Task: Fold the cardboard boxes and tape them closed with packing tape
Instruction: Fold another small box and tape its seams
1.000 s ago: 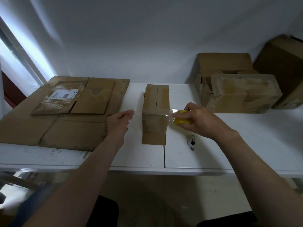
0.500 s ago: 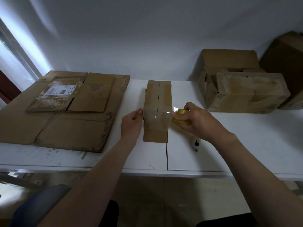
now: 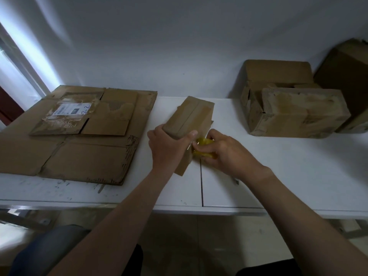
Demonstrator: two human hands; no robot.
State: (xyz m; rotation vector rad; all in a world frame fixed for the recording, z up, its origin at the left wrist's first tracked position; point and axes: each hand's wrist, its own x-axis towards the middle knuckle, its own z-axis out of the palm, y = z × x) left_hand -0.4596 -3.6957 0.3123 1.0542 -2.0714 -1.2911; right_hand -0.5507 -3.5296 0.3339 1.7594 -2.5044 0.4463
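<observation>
Seated person taping a small cardboard box at the middle of a white table. The box lies at a slant to the table edge, its closed top flaps meeting along a central seam. The left hand grasps the near end of the box, fingers round the left side and thumb laid across the top edge; this grip most likely steadies the box and pins the flaps while tape is drawn over them. The right hand is curled round a roll of yellow packing tape, held just beside the box's near right corner, touching or nearly touching it; whether a strip already adheres there cannot be told. A loose flap projects toward the viewer below the left hand, suggesting this end is not yet sealed. Flattened cardboard sheets, one bearing a shipping label, lie at the left as stock for folding; assembled boxes stand well apart at the right against the wall.
</observation>
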